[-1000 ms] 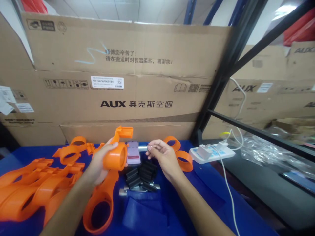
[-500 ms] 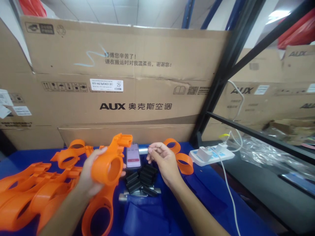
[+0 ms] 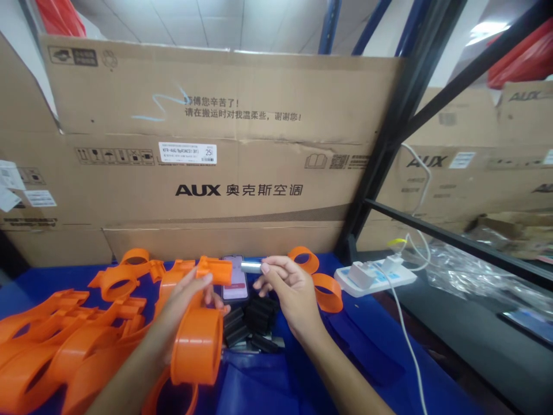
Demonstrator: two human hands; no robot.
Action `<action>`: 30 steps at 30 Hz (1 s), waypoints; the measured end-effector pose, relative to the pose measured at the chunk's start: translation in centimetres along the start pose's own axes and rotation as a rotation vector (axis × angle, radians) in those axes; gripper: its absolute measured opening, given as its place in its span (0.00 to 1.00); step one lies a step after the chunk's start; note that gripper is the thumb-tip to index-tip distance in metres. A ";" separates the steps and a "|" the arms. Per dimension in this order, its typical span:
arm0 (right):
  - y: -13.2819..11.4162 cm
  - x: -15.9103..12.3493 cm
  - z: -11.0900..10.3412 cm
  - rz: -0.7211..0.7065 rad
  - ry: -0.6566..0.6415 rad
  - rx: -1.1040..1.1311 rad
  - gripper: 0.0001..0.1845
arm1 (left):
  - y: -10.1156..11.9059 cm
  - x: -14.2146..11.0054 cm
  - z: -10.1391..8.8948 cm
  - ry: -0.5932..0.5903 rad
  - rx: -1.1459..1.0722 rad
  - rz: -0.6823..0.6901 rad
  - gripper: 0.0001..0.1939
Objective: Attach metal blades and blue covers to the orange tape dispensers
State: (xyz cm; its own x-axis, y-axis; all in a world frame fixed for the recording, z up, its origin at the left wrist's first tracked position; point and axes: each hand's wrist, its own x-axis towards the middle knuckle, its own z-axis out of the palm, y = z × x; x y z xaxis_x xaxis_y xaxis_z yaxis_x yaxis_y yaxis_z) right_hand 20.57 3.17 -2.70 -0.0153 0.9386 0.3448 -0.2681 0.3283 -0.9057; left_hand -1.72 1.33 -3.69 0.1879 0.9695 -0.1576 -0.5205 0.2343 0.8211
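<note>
My left hand [image 3: 184, 302] grips an orange plastic part [image 3: 199, 334] by its neck; its wide ring end points toward me and its small socket end sits near the phone. My right hand [image 3: 287, 291] pinches a short silver metal pin [image 3: 250, 266] between thumb and fingers, its tip level with the orange socket end and a little to the right of it. Below both hands lies a small heap of black ribbed pieces [image 3: 253, 323] on the blue cloth [image 3: 371, 357].
A pile of orange parts [image 3: 64, 334] fills the left of the cloth, with two more orange rings [image 3: 317, 276] at right. A phone [image 3: 235, 279] lies behind the hands. A white power strip [image 3: 375, 276] with cable sits right. Cardboard boxes [image 3: 216, 144] wall the back; a black rack post [image 3: 380, 150] stands right.
My left hand turned the orange part so its ring end dropped toward me and the socket end swung toward the pin. My right hand kept the pin almost still.
</note>
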 end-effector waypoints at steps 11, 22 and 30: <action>0.4 -0.3 0.5 -0.009 0.006 -0.027 0.16 | -0.3 -2.4 2.9 -0.059 -0.043 -0.025 0.19; 0.1 -0.2 0.2 -0.083 0.078 -0.029 0.13 | -0.2 -2.7 3.2 0.049 0.131 0.124 0.14; 0.7 -1.3 0.8 -0.237 -0.073 -0.263 0.07 | -0.3 -2.0 2.6 0.004 -0.009 -0.009 0.23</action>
State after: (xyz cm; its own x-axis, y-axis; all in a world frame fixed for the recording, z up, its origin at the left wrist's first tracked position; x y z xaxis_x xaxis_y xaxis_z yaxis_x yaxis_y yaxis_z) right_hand 19.64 2.10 -3.56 -0.0535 0.8262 0.5609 -0.0157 0.5609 -0.8277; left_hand 0.22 -0.86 -2.14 0.1887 0.9677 -0.1671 -0.5262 0.2433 0.8148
